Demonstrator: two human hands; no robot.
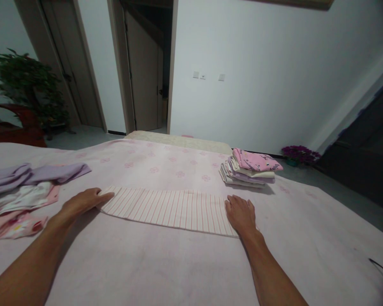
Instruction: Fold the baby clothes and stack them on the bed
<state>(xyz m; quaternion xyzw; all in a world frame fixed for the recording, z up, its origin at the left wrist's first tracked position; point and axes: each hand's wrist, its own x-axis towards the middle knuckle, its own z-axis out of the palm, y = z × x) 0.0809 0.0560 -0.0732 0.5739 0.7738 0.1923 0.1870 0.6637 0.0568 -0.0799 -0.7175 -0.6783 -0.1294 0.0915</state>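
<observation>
A long strip of folded garment (169, 208), white with pink stripes, lies flat across the pink bedspread (153, 267). At its left end is my left hand (86, 199), closed on the edge with the thumb on top of the fabric. My right hand (241, 214) rests palm down over the right end, its fingers slightly bent and apart, covering that corner. Just beyond it to the right stands a stack of folded clothes (247, 176), with a pink printed piece on top. Loose clothes, including a lilac garment (35, 175), lie in a heap beside my left forearm.
A dark cable (381, 267) lies at the right edge of the bedspread. Past the far edge is a pale beige surface (178, 141). A potted plant (28, 85), a red-brown wooden chair (15, 125) and purple flowers (300, 154) stand around the room.
</observation>
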